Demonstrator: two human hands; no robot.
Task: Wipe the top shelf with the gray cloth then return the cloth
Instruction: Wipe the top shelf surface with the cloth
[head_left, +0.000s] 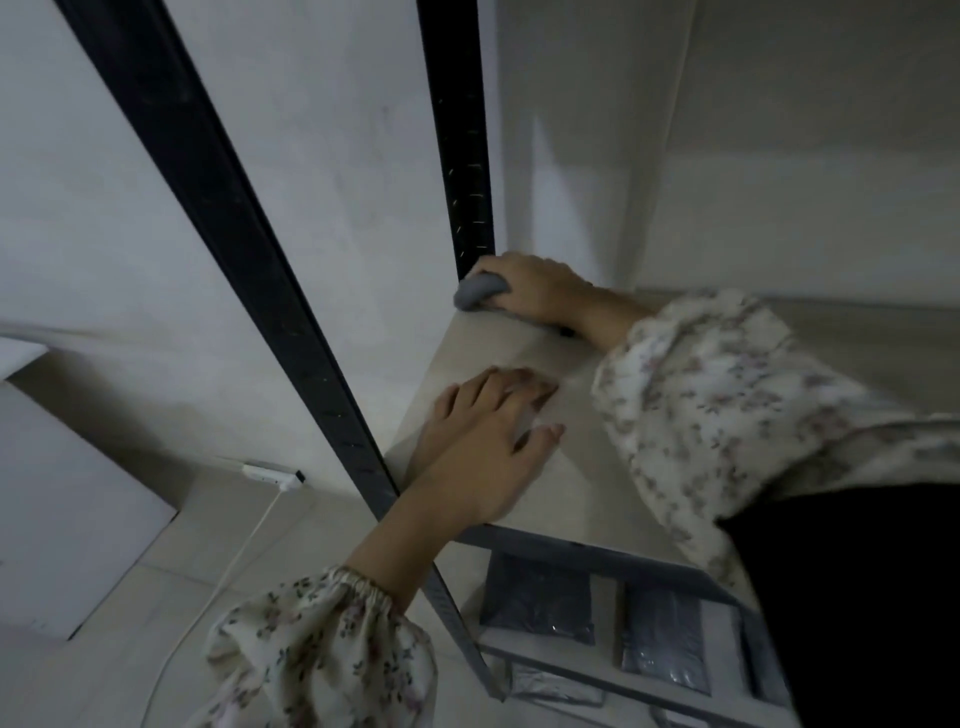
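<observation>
The top shelf (587, 483) is a pale board in a dark metal rack. My right hand (535, 286) grips the bunched gray cloth (479, 293) at the shelf's far left corner, right against the rear black upright. My left hand (488, 447) rests flat on the shelf near its front left edge, fingers spread and straight, holding nothing. Both arms wear floral sleeves.
A black front upright (249, 249) crosses the view diagonally and a rear upright (460, 135) stands by the wall. Below, a lower shelf holds two dark packets (540, 597). A white charger and cable (270, 475) lie on the floor at left.
</observation>
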